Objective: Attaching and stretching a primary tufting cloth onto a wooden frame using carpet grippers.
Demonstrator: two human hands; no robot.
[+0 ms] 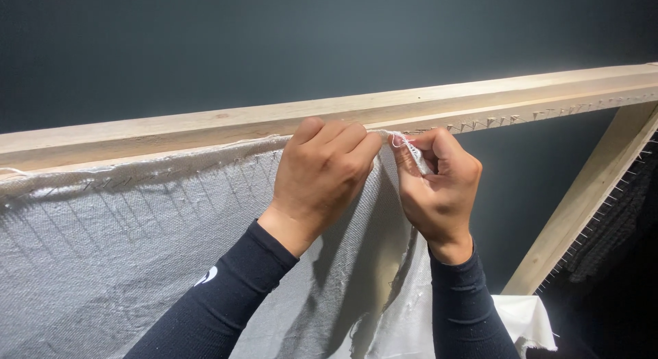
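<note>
The fingers [411,153] of the right hand [442,191] pinch the frayed top edge of the white cloth [123,263], and the left hand [322,170] is curled shut on the same edge just beside it. The cloth hangs down from the wooden bar [171,129]. Its top edge runs along the bar from left to right, rising slightly to the right, where a row of small nails [548,113] is bare.

left hand [321,172] covering the cloth [103,263] edge it's gripping, wooden frame [205,126] running off both sides, cloth getting cut off at the bottom edge, right-side pins [548,113] too tiny to make out
</note>
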